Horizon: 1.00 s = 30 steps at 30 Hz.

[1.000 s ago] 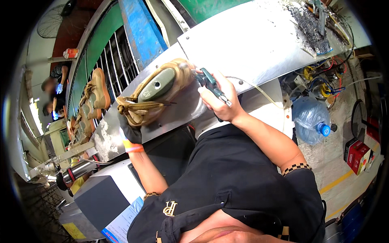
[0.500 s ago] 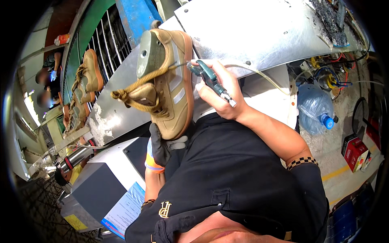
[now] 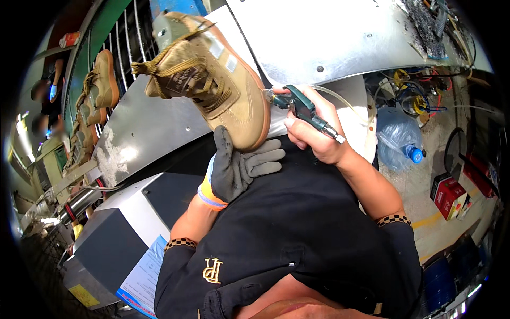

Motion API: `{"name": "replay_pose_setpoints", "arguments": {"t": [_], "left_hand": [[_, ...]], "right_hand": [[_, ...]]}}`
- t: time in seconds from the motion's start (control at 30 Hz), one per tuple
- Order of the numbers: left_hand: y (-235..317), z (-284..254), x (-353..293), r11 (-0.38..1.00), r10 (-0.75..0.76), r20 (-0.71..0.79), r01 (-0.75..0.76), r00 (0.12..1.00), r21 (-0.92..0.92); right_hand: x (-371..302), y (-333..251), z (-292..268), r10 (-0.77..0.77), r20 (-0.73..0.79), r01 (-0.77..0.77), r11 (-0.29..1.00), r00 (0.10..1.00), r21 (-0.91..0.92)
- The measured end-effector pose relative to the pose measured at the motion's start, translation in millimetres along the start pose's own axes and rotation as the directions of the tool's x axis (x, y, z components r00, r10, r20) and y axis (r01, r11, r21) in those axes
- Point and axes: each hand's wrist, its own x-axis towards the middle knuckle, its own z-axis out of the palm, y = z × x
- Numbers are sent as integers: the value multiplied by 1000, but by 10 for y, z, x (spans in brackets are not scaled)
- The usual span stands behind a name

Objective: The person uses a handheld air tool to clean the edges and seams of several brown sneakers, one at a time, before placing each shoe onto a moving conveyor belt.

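A tan lace-up shoe (image 3: 236,106) with a gum-coloured sole tilts in front of me, toe toward my body. A grey-green last (image 3: 170,31) fills its heel opening, and rope-like laces hang loose to the left. My left hand (image 3: 236,167), in a dark grey glove, cups the toe, thumb on the upper and fingers spread under the sole. In my bare right hand (image 3: 326,133) is a small green spray gun (image 3: 303,103), its nozzle close beside the sole's right edge. A thin clear hose (image 3: 345,98) runs behind that hand.
A metal worktop (image 3: 303,37) spans the far side. More tan shoes (image 3: 103,80) stand along a barred rack on the left, with people beyond. A grey machine (image 3: 109,255) is at lower left. A large plastic bottle (image 3: 396,135) and red box (image 3: 447,195) lie right.
The shoe has rolled to show more of its laced front, and its toe has moved right. My left hand has come further into view. My right hand moved right and down with the spray gun.
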Motion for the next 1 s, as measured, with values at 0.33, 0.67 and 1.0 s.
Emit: {"name": "replay_pose_setpoints", "arguments": {"t": [0.33,0.67,1.0], "left_hand": [[-27,595,538,992,60,390,-96,919,76],[-27,368,1353,953,302,514,-243,803,-180],[651,-643,-828,-170,749,521,-642,409,748]], "right_hand": [[-199,-392,-112,62,-102,-64,998,993,-16],[-82,-20,127,-289,-242,193,916,926,-352],[42,41,-11,-177,-177,152,977,968,-147]]}}
